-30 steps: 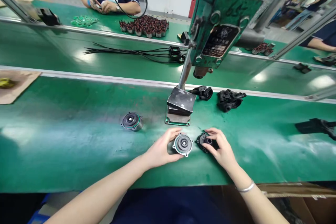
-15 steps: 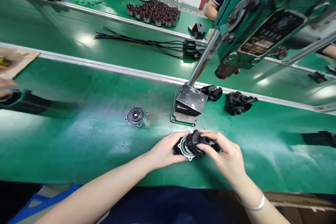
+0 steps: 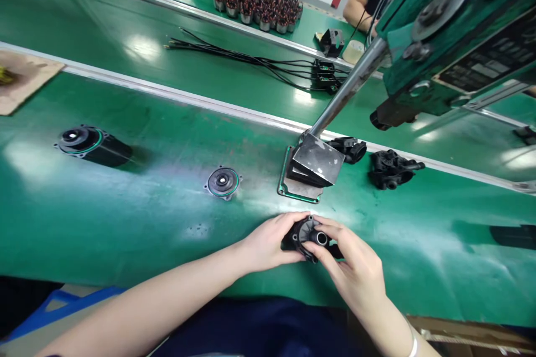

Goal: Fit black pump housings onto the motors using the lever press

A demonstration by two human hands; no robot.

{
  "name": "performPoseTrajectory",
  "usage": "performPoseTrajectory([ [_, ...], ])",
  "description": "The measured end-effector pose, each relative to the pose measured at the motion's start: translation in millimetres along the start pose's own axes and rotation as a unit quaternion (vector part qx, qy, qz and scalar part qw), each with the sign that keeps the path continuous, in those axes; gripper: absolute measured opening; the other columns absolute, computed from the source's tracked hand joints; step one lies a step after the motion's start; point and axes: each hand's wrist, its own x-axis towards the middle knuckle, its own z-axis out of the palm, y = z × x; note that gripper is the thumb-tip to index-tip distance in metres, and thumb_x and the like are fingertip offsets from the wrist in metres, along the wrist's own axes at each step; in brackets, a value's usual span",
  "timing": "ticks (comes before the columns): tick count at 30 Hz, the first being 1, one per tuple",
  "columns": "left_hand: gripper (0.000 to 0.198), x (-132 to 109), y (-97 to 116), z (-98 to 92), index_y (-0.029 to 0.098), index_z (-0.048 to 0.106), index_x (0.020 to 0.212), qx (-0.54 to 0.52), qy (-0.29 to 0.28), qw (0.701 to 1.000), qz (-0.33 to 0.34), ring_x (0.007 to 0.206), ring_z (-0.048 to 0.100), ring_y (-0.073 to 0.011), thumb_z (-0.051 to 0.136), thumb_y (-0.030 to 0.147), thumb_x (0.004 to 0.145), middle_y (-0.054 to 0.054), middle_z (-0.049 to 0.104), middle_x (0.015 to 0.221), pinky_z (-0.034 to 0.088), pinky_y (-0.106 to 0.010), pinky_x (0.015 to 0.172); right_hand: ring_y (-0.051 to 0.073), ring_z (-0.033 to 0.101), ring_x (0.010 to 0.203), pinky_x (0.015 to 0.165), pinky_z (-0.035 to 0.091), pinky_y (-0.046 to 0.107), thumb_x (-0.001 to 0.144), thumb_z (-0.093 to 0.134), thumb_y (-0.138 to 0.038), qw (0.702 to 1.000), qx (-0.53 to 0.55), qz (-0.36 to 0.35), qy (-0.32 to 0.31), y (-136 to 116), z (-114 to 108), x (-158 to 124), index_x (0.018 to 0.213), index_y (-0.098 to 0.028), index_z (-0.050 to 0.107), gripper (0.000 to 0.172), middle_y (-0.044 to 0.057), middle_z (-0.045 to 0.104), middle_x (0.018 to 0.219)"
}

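Near the table's front edge, my left hand (image 3: 274,242) is wrapped around a black pump motor body (image 3: 288,241), most of it hidden by the fingers. My right hand (image 3: 349,256) grips a black pump cover (image 3: 307,231) with a round pipe stub (image 3: 321,239) that points up toward me. The cover sits against the end of the motor body, and the green seal ring there is out of sight. Left of my hands stands another motor body (image 3: 223,183), its round end up with a green ring around it.
A green press (image 3: 444,39) with a steel column (image 3: 352,83) and metal block (image 3: 319,159) rises ahead. Black pump housings (image 3: 391,168) lie right of it. Another motor (image 3: 94,146) lies left. Black cables (image 3: 238,58) and copper-topped parts (image 3: 263,5) lie beyond; people sit opposite.
My right hand has brought the pump cover onto the motor body's end, covering the ring. At the left, another person's hand has let go of a motor and left the view.
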Motion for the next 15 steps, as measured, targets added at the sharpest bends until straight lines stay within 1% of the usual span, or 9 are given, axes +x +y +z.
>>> performPoseTrajectory([
  [4, 0.073, -0.2, -0.2, -0.3, 0.020, 0.038, 0.137, 0.009, -0.004, 1.000, 0.015, 0.126, 0.053, -0.0261, 0.075, 0.035, 0.075, -0.014, 0.054, 0.137, 0.045, -0.042, 0.107, 0.001, 0.059, 0.108, 0.096, 0.050, 0.010, 0.076, 0.067, -0.023, 1.000, -0.004, 0.011, 0.003, -2.2, -0.3, -3.5, 0.101, -0.015, 0.056, 0.029, -0.001, 0.060, 0.113],
  [10, 0.071, -0.8, -0.1, 1.1, 0.019, 0.040, 0.136, 0.012, -0.004, 1.000, 0.005, 0.125, 0.055, -0.0269, 0.074, 0.035, 0.075, -0.014, 0.055, 0.136, 0.046, -0.042, 0.107, 0.000, 0.058, 0.109, 0.098, 0.049, 0.009, 0.076, 0.067, -0.021, 1.000, -0.004, 0.015, 0.005, -5.4, 1.0, -6.9, 0.102, -0.015, 0.055, 0.029, -0.001, 0.060, 0.114],
  [15, 0.072, -2.1, -0.7, 0.9, 0.020, 0.037, 0.137, 0.016, 0.003, 1.000, 0.015, 0.125, 0.055, -0.0260, 0.073, 0.034, 0.077, -0.014, 0.055, 0.136, 0.046, -0.041, 0.107, 0.000, 0.058, 0.108, 0.095, 0.050, 0.008, 0.077, 0.065, -0.023, 1.000, -0.001, 0.017, -0.001, -4.4, 1.2, -5.1, 0.100, -0.014, 0.055, 0.027, 0.000, 0.060, 0.112],
])
